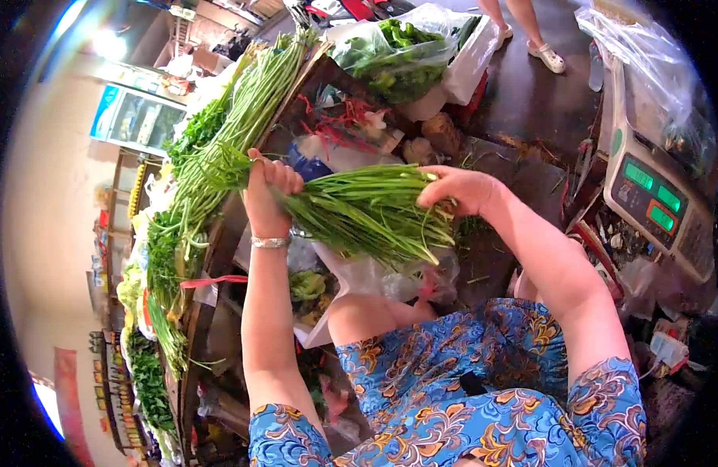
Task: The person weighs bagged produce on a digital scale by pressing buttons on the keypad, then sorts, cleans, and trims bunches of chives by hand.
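My left hand (272, 187), a bracelet at its wrist, is closed around a bunch of garlic chives (366, 206). The bunch is held above my lap, its leafy tips poking out past my left fist and its cut ends fanned to the right. At those ends, the fingers of my right hand (466, 191) are bent and pinching at the upper stalks. The exact stalks between my right fingertips are partly hidden.
Long green stalks (258, 101) and leafy greens (152, 381) line the stand on the left. A plastic-wrapped box of green peppers (405, 39) is ahead. A digital scale (647, 194) stands at right. Another person's legs (522, 19) show at the top.
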Available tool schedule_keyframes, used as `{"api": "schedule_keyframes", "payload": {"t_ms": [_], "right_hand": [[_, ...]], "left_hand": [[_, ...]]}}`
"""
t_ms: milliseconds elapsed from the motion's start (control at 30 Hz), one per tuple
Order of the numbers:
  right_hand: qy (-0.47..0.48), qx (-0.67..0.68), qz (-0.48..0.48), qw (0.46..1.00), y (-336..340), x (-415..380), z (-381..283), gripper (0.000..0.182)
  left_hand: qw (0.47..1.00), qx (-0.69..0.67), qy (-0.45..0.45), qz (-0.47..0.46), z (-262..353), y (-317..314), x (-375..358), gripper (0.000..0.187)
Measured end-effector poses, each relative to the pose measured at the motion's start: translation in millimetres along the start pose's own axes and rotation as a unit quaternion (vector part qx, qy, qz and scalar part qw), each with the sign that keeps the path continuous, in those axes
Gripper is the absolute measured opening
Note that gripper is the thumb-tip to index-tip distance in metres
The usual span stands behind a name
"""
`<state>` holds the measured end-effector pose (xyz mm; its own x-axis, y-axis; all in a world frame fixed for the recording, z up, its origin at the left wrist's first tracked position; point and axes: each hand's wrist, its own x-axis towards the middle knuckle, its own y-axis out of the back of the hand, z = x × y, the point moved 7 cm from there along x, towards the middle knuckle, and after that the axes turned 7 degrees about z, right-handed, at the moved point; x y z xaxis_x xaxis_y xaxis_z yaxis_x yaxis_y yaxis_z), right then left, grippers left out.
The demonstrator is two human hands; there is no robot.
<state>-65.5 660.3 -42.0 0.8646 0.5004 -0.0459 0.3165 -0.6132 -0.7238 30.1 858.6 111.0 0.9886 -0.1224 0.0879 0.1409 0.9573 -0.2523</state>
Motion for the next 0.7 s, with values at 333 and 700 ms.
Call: {"api": "schedule_keyframes", "payload": {"t_ms": [333, 700], "right_hand": [[0.021, 0.018, 0.132, 0.991, 28.9, 11.0, 3.7, 0.019], [0.008, 0.043, 0.065, 0.997, 26.1, 12.8, 3.2, 0.011]], "left_hand": [[0.998, 0.001, -0.047, 0.035, 10.0, 13.0, 5.7, 0.04], [0.991, -0.012, -0.049, 0.122, 16.6, 25.7, 14.8, 0.04]]}}
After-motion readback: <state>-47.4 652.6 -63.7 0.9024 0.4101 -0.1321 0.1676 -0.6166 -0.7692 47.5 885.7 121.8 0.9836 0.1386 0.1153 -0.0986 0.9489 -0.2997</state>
